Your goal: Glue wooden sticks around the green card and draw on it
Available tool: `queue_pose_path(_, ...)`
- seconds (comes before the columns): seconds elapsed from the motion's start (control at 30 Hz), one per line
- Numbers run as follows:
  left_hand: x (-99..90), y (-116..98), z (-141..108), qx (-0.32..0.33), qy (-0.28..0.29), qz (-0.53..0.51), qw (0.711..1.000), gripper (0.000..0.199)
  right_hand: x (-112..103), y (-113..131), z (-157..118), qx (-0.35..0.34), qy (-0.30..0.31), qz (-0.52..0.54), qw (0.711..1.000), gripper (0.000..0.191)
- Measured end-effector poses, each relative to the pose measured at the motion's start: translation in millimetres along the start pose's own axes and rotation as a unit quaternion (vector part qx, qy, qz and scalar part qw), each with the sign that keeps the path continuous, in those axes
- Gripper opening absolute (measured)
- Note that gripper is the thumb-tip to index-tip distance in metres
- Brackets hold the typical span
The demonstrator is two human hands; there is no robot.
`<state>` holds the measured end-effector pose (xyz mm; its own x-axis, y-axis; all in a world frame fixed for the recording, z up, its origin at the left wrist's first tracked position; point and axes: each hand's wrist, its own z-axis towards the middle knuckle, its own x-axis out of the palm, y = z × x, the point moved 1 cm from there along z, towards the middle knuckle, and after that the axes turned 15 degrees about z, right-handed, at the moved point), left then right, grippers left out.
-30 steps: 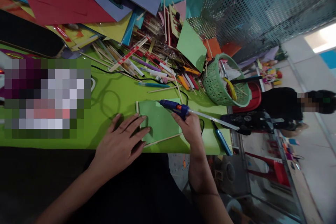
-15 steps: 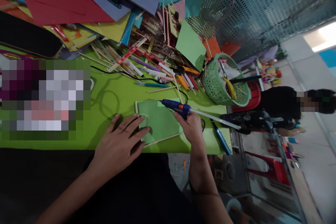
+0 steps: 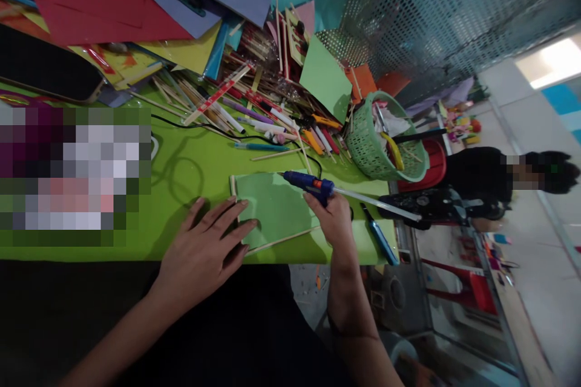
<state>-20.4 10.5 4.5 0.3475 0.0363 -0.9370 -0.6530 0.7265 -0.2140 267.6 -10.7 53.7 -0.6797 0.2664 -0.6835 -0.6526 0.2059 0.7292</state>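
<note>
Where green card (image 3: 276, 208) lies: on lime table (image 3: 213, 160), by its nr edge, wood strips (image 3: 285, 240) along card's L & nr sides.
L hand (image 3: 204, 242): palm down, fingers spread wide, tips on card's L part, across the strip there; how hard it presses, can't tell.
R hand (image 3: 336, 217): wrapped round handle of blue glue gun (image 3: 302, 180), firm hold, R of card.
Nozzle: pts L, at card's far edge; touching or just above, can't tell.
Glue stick (image 3: 376, 202): clear rod out back of gun, R of card.
Blue-handled tool (image 3: 382, 240): on table, R of card.
Teal pen (image 3: 262, 146): just beyond card.
Markers (image 3: 324, 136): in heap beyond card, w/ thin sticks.
Writing: white marks on red strip (image 3: 220, 94), beyond card to L, too small to read.
Green basket (image 3: 363, 148): beyond card to R, w/ yellow item inside.
Person in black (image 3: 476, 175): well R of card.
</note>
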Motion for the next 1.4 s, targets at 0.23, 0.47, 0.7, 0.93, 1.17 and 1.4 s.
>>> queue_pose_path(0.23,1.5,0.5,-0.4,0.004,0.005,0.003,1.0,0.033,-2.8,-6.7,-1.2,0.074,-0.001,0.194,0.978,0.04)
queue_pose_path(0.47,0.5,1.9,-1.0,0.013,0.001,0.006,1.0,0.034,-0.6,-2.7,0.3,0.062,0.01,0.178,0.982,0.041)
queue_pose_path(0.7,2.2,2.3,-1.4,0.005,-0.002,-0.009,1.0,0.034,0.0,-1.7,1.1,0.044,0.018,0.092,0.995,0.04)
queue_pose_path(0.93,2.2,2.0,-1.7,0.001,0.001,-0.013,1.0,0.035,3.9,-3.6,2.4,0.017,0.018,0.043,0.999,0.04)
queue_pose_path(1.17,1.4,1.8,-1.6,-0.01,-0.008,-0.033,0.999,0.033,4.2,0.3,2.5,0.014,0.02,0.03,0.999,0.039)
queue_pose_path(1.4,2.5,2.5,-2.6,-0.008,-0.004,-0.03,1.0,0.034,4.6,-1.3,2.0,0.022,0.019,0.017,0.999,0.04)
